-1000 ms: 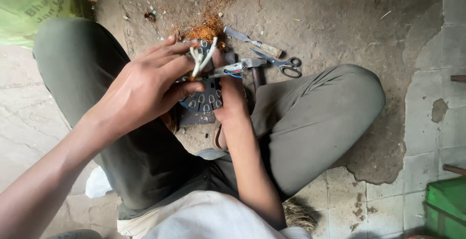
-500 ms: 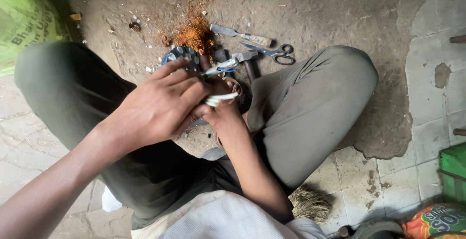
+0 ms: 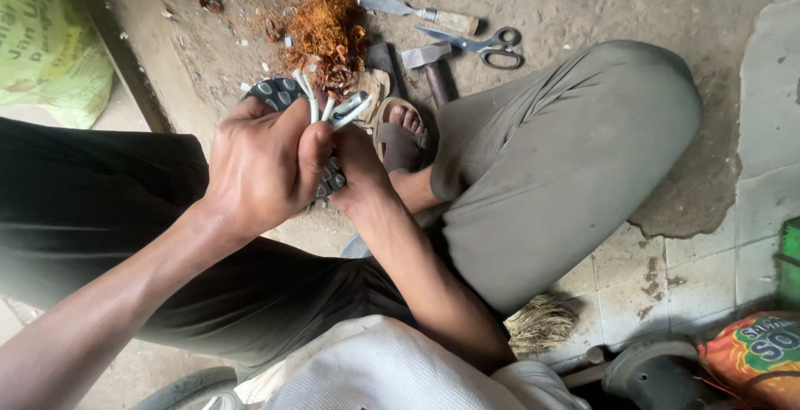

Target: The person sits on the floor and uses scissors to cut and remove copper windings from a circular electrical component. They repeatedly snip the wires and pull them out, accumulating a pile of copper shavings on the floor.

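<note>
1. Head view: left hand [image 3: 262, 164] and right hand [image 3: 358, 181] both pinch white wires [image 3: 321, 110] over the lap, fingers closed tight.
2. Judged best: hold near the ends, pull evenly.
3. Sandal [image 3: 400, 131] sits just beyond, crowding the hands.
4. Farther: hammer [image 3: 433, 68], copper scrap [image 3: 329, 27], scissors [image 3: 483, 43], chisel [image 3: 417, 12].

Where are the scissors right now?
The scissors lie on the dirt floor at the upper middle of the head view, just below the chisel, right of the hammer, above the person's bent knee.
</note>
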